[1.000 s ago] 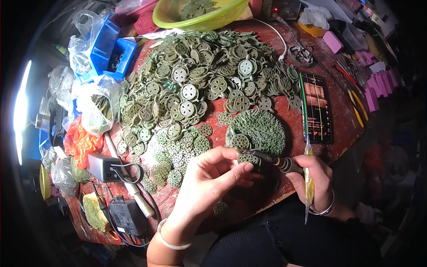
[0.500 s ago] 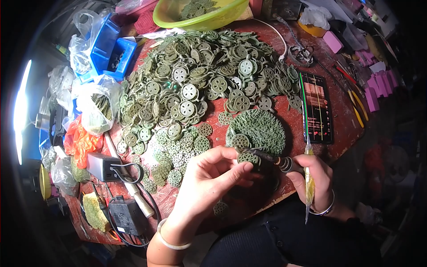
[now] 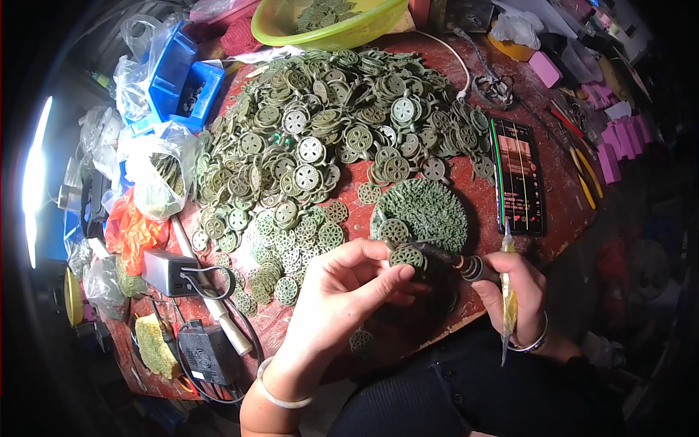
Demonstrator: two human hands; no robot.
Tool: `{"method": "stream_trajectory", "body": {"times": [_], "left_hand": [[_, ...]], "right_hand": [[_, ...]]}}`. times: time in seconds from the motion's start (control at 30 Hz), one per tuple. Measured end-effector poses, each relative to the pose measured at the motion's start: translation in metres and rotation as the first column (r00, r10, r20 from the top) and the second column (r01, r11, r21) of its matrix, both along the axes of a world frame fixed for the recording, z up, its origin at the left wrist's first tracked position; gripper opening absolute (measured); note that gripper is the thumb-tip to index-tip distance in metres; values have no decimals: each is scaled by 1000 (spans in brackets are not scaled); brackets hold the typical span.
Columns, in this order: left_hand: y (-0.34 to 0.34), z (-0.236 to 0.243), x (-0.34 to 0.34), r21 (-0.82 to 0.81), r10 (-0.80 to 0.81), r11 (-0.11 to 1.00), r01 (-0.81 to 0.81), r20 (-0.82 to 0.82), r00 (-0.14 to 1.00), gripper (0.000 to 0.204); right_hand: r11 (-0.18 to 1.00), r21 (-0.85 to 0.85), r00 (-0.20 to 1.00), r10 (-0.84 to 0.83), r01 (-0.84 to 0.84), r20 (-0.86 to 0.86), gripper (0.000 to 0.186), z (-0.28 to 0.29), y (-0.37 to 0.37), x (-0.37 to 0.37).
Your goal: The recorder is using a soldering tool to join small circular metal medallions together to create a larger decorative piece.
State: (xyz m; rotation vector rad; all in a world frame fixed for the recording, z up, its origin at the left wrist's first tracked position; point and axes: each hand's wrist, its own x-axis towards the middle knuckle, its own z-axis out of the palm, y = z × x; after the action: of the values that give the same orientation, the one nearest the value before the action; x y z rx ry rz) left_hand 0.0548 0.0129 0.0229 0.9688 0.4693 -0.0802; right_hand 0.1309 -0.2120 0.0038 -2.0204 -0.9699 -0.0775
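Note:
Pinched between the thumb and fingers of my left hand (image 3: pixel 338 288) is a round green openwork disc (image 3: pixel 408 256). My right hand (image 3: pixel 528 291) is closed round the dark handle of a soldering-iron-like tool (image 3: pixel 472 268). The tool's thin tip reaches left to the upper edge of the disc; whether they touch I cannot tell. A slim, pointed yellowish stick (image 3: pixel 508 300) also sits upright in my right hand, between the fingers. Just beyond the held disc, another openwork disc (image 3: pixel 394 231) lies on the near left edge of a round, rough green pad (image 3: pixel 426 211).
A large heap of green disc pieces (image 3: pixel 320 116) covers the red table's middle, with flat openwork discs (image 3: pixel 291 244) before it. Right of the pad lies a lit phone (image 3: pixel 518 175); pliers (image 3: pixel 585 178) lie beyond. Blue bins (image 3: pixel 196 95), a yellow-green basin (image 3: pixel 328 33) and corded black boxes (image 3: pixel 206 353) surround it.
My right hand and the iron have shifted very slightly to the right. My left hand keeps the disc in nearly the same place.

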Motion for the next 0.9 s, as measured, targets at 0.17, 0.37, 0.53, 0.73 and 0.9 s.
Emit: {"method": "stream_trajectory", "body": {"times": [0.17, 0.37, 0.53, 0.73, 0.9], "left_hand": [[0, -3, 0, -5, 4, 1000, -4, 2, 1000, 10], [0, -2, 0, -51, 22, 998, -20, 25, 999, 9], [7, -11, -2, -50, -14, 999, 17, 54, 998, 13], [7, -10, -2, -109, 12, 994, -5, 69, 998, 16], [9, -13, -3, -108, 10, 994, -2, 71, 997, 16]], "right_hand": [[1000, 25, 999, -18, 19, -39, 23, -1, -1, -1], [999, 9, 997, -51, 51, -56, 24, -2, -4, -2], [998, 1, 996, -67, 68, -50, 25, -4, -6, -2], [996, 10, 995, -85, 85, -42, 25, -5, -12, -2], [997, -32, 998, -65, 64, -21, 26, -4, -16, -1]]}}
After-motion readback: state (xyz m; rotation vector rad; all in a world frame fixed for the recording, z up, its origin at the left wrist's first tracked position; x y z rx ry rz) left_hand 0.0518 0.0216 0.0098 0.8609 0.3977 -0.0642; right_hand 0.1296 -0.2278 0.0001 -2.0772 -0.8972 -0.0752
